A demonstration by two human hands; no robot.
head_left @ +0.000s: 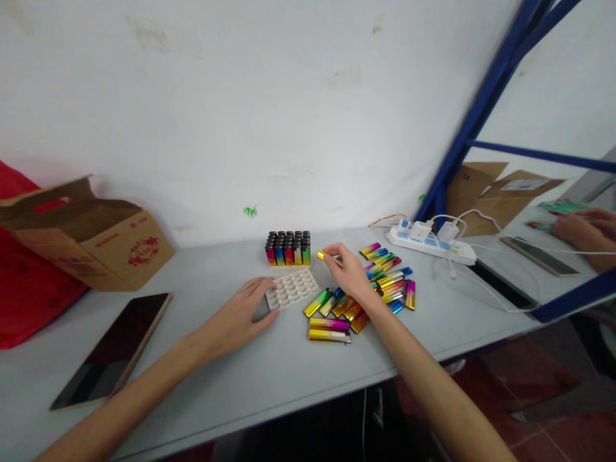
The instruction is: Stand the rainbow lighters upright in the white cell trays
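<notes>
My right hand [349, 273] pinches one colourful lighter [323, 256] by its end, held over the table just right of a white tray [294, 287] with rows of empty sockets. My left hand [245, 311] rests flat on the table with its fingertips against the tray's left edge. Behind the tray stands a filled block of lighters [288, 248], upright with black tops. A loose heap of rainbow lighters [380, 282] lies under and to the right of my right hand.
A dark phone [113, 350] lies near the front left. An open cardboard box [86, 234] and red bag [19, 282] sit at the left. A white power strip [430, 244] with cables lies at the right; another person's hand [584, 228] works beyond the blue frame [476, 109].
</notes>
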